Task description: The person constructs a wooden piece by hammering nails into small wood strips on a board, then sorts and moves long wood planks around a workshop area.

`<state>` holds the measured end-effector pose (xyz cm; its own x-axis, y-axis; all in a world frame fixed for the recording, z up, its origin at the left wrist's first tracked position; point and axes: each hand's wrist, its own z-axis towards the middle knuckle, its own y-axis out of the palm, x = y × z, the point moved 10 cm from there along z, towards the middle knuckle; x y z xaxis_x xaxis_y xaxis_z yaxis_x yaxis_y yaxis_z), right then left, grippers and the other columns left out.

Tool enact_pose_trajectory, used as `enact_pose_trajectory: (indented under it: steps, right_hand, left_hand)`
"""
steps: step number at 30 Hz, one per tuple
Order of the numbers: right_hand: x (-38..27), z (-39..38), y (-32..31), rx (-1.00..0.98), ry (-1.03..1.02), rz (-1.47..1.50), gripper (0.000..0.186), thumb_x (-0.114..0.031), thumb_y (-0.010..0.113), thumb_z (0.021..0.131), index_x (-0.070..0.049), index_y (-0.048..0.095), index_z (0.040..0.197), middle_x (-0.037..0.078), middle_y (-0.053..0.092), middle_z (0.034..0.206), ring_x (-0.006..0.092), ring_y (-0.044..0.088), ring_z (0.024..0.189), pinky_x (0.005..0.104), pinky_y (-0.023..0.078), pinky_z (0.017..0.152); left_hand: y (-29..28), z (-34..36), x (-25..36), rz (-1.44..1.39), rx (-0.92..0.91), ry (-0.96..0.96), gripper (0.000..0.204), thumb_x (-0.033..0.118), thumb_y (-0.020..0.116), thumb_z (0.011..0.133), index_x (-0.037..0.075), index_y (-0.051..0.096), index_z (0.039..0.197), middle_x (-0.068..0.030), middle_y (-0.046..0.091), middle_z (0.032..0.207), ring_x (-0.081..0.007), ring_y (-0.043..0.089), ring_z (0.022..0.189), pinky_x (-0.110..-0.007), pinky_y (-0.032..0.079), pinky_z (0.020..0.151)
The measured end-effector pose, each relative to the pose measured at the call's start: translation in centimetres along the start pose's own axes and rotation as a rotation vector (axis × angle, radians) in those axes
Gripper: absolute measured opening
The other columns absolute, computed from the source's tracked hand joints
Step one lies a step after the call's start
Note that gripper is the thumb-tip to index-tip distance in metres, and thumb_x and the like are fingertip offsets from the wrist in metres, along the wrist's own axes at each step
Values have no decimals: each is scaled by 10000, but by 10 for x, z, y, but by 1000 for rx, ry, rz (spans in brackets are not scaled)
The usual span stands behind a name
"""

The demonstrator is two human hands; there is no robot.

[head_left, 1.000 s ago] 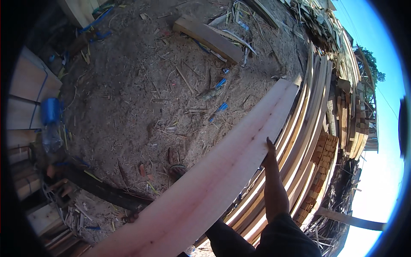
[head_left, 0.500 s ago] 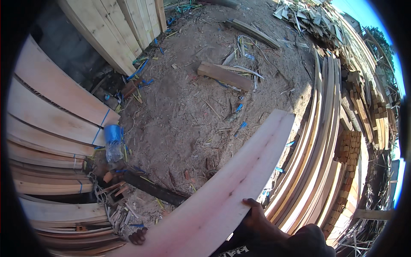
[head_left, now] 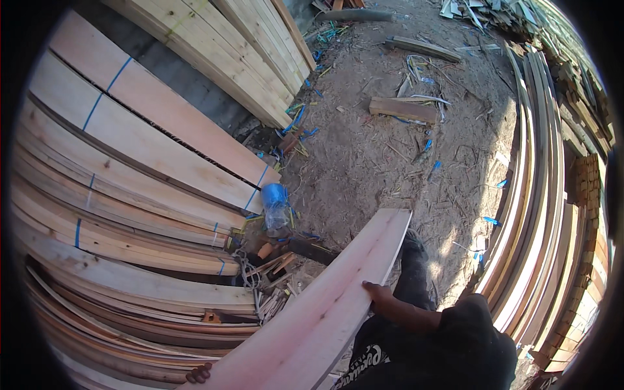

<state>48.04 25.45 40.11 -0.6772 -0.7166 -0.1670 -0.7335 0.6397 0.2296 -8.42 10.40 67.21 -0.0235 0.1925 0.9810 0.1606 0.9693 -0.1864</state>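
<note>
Sandy ground [head_left: 351, 179], littered with chips and scraps of strapping, fills the middle of the view, with sunlight on it toward four o'clock. Nearest, a long pinkish board [head_left: 316, 312] rises from the lower edge at about half past six, its far end pointing toward one o'clock. At seven o'clock the left hand [head_left: 199, 373] has its fingers curled at the board's edge, its palm hidden behind the wood. At five o'clock the right hand [head_left: 380, 298] grips the opposite edge, thumb on the upper face and the remaining fingers out of sight underneath. Its bare forearm runs to a dark shirt [head_left: 429, 348]. Past the board, toward nine o'clock, stacked boards [head_left: 162, 146] lie in layers, some tied with blue straps. Just beside their ends stands a blue roll [head_left: 275, 194]. At three o'clock run long planks [head_left: 549, 162]. Farther off, a short wooden beam [head_left: 403, 109] lies between one and two, pale planks [head_left: 221, 65] slant at eleven, and a scrap heap [head_left: 520, 16] fills the far corner beyond the beam.
</note>
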Motion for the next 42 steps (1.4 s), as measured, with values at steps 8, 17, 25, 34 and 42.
enact_pose_trajectory:
  steps: [8,17,25,34,42]
  right_hand:
    - [170,-51,46,-157,425,-72,509,-194,647,936,44,394,1309,198,573,1231,348,650,1045,529,574,852]
    - [96,-75,134,-1086,-402,-1514,892,-663,559,876,51,420,1392,303,422,1427,366,493,1291,391,451,1011]
    - [-199,-105,183,-639,-672,-580,808,-545,801,704,-24,573,1278,187,700,1031,292,683,993,390,512,883]
    - [-358,245,104,-114,-448,36,520,-328,814,786,53,651,1100,146,700,994,190,677,878,340,544,787]
    - [-419,496,36,144,-462,162,568,-336,837,767,38,629,1141,123,672,1064,212,647,933,363,523,838]
  left_hand:
    - [-31,4,168,6,103,389,675,566,355,979,16,426,1363,-165,487,1366,-311,538,1203,-472,429,1025]
    - [150,-79,248,-80,-207,697,652,549,339,1007,8,414,1363,-165,483,1363,-306,545,1190,-461,444,1015]
    - [514,-249,113,-48,-872,505,722,613,335,998,-43,468,1269,-162,560,1189,-280,579,1034,-440,468,936]
    - [892,-411,-187,670,-1267,631,749,662,448,945,-44,561,721,-89,508,625,-181,415,646,-394,392,624]
    - [1053,-478,-463,879,-1392,533,827,719,444,898,-66,641,731,-264,610,690,-412,588,669,-507,425,653]
